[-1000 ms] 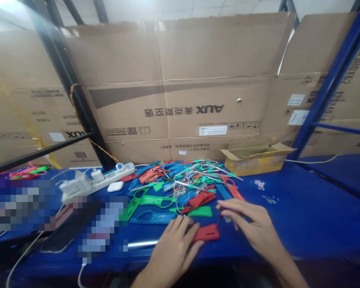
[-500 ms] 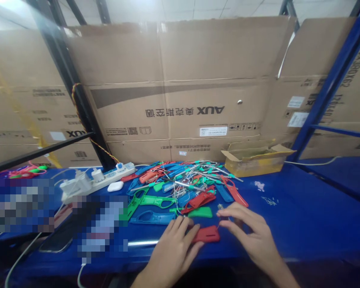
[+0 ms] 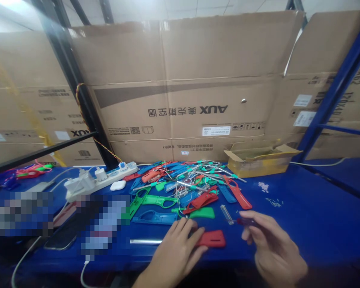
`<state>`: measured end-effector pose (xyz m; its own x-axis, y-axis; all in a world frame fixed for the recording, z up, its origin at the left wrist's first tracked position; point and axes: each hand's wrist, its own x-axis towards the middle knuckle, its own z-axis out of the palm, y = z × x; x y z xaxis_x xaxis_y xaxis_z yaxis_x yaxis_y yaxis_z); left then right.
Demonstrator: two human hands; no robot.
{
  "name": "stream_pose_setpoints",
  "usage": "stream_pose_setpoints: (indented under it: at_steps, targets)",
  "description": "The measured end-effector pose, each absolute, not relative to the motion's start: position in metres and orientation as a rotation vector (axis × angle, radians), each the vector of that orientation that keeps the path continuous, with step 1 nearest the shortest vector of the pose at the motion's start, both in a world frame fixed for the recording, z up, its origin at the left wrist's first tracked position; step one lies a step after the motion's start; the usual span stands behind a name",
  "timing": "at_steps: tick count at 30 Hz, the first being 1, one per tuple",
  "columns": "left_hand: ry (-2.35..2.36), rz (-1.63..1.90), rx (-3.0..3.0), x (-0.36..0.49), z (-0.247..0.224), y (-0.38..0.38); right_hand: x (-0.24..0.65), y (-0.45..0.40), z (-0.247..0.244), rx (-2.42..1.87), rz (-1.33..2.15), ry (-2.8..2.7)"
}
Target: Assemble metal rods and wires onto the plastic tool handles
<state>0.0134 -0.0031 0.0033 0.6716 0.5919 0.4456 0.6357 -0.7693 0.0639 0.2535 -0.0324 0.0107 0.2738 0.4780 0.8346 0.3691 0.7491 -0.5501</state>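
A red plastic casing point(image 3: 213, 239) lies near the table's front edge, with my left hand point(image 3: 180, 248) closed over its left end. From beneath that hand a silver metal tube point(image 3: 145, 241) sticks out to the left. My right hand point(image 3: 267, 236), to the right of the casing, pinches a small dark red piece point(image 3: 243, 221) between thumb and fingers. A clear narrow part point(image 3: 227, 215) lies on the table just left of those fingertips. Behind the hands are a green casing point(image 3: 202, 213) and a blue casing point(image 3: 155, 217).
A pile of coloured casings, wires and metal tubes point(image 3: 192, 186) spreads behind the hands. An open yellow-taped box point(image 3: 259, 166) stands at the back right. On the left are a power strip point(image 3: 108, 180), a white case point(image 3: 118, 185) and a phone point(image 3: 63, 236).
My right hand has moved right, away from the red casing, and turned, now pinching the dark red piece. The clear part, earlier by my right fingertips, now lies apart from them.
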Motion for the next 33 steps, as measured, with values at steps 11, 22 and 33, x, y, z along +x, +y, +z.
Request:
stream_pose_setpoints:
  at_steps: [11, 22, 33]
  targets:
    - [-1.049, -0.678, -2.809, 0.013, 0.004, -0.004, 0.272, 0.003, 0.007, -1.026, -0.096, -1.896]
    - [-1.045, -0.729, -2.752, 0.011, -0.002, -0.002, 0.278, -0.005, 0.004, -1.164, -0.166, -2.291]
    - [-1.036, -1.306, -2.722, -0.002, 0.001, -0.006, 0.219, -0.013, 0.026, -0.994, 0.238, -2.460]
